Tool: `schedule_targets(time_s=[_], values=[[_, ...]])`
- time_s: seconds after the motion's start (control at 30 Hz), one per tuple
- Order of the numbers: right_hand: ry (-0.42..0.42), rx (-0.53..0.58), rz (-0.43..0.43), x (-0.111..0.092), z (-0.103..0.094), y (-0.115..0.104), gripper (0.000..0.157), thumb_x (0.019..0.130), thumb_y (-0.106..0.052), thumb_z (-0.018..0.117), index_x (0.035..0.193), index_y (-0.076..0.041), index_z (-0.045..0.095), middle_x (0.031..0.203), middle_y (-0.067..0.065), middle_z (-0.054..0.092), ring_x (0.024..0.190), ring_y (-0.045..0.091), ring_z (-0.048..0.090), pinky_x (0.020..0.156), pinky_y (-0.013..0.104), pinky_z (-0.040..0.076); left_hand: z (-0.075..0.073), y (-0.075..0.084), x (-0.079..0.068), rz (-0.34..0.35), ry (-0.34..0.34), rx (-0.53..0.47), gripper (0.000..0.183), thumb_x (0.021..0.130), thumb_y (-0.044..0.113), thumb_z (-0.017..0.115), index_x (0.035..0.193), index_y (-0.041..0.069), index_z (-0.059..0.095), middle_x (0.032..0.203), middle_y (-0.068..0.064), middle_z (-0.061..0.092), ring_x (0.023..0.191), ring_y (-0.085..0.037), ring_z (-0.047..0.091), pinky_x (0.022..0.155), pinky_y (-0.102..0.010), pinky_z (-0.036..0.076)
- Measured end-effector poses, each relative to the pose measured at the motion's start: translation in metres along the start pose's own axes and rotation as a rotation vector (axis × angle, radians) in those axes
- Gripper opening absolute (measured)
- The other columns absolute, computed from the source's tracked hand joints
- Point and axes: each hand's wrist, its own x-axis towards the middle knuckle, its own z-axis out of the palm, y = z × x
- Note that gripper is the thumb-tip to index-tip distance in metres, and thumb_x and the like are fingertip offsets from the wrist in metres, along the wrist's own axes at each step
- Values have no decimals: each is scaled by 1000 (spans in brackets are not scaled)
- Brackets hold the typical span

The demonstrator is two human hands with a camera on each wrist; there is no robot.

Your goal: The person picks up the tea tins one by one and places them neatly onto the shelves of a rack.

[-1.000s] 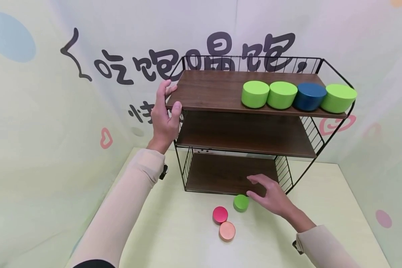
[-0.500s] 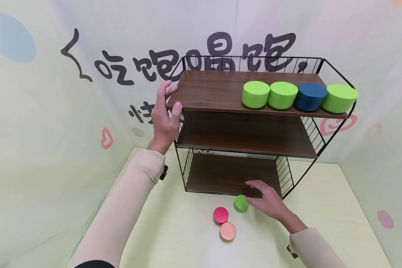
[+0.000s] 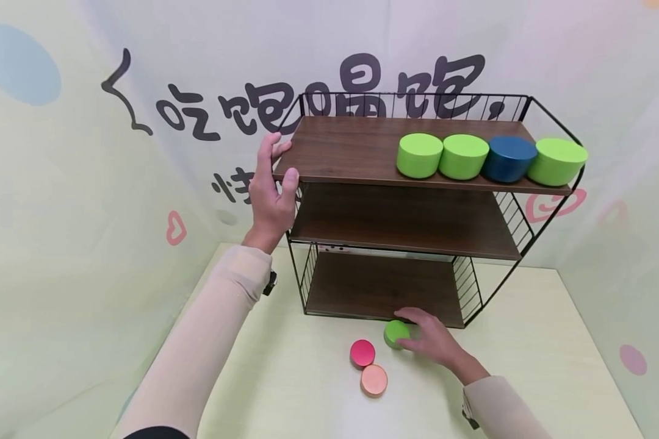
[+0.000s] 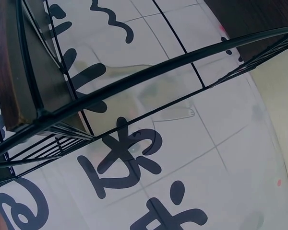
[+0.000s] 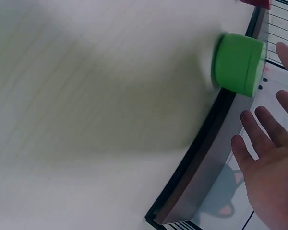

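My left hand [image 3: 270, 198] grips the upper left corner of a three-tier shelf rack [image 3: 357, 146] with dark wood boards and black wire sides. The thumb lies at the front edge, the fingers at the side. In the head view my right hand [image 3: 436, 342] reaches over the right side of a small round green tin [image 3: 395, 333] on the table before the bottom tier. In the right wrist view, its spread fingers stand apart from the green tin [image 5: 235, 64]. Beside this tin lie a red tin [image 3: 362, 353] and a peach tin [image 3: 374, 380], touching each other.
On the top board's right half stand two light green tins [image 3: 420, 156] [image 3: 464, 157], a blue tin [image 3: 508, 160] and another light green tin [image 3: 557, 162] in a row. Printed cloth walls [image 3: 88, 183] enclose the pale table [image 3: 285, 390].
My right hand has moved left and down to the green tin on the table. The left hand keeps its place on the rack, and the tins have not moved.
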Motion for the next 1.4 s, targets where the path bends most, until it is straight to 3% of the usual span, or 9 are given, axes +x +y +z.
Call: schedule_targets(time_s=[0.3, 1.23, 1.4], values=[[19, -28, -2, -3, 11, 6, 52, 75, -14, 85, 122, -1, 67, 125, 13, 65, 116, 33, 60, 97, 50, 47, 2, 2, 1, 10, 1, -7, 51, 87, 17, 46, 128, -13, 48, 115, -28, 66, 113, -37, 61, 86, -42, 45], [89, -20, 41, -7, 25, 5, 51, 74, -9, 85, 122, -1, 67, 123, 15, 66, 119, 35, 59, 100, 50, 45, 1, 5, 1, 8, 9, -9, 50, 86, 15, 46, 127, -14, 48, 114, -30, 65, 112, -39, 61, 90, -38, 44], [105, -19, 41, -8, 28, 5, 49, 75, -8, 84, 120, -1, 68, 122, 14, 66, 119, 34, 58, 100, 50, 45, 2, -3, -1, 12, 8, 2, 50, 86, 15, 45, 128, -14, 47, 115, -29, 65, 113, -38, 61, 91, -39, 44]])
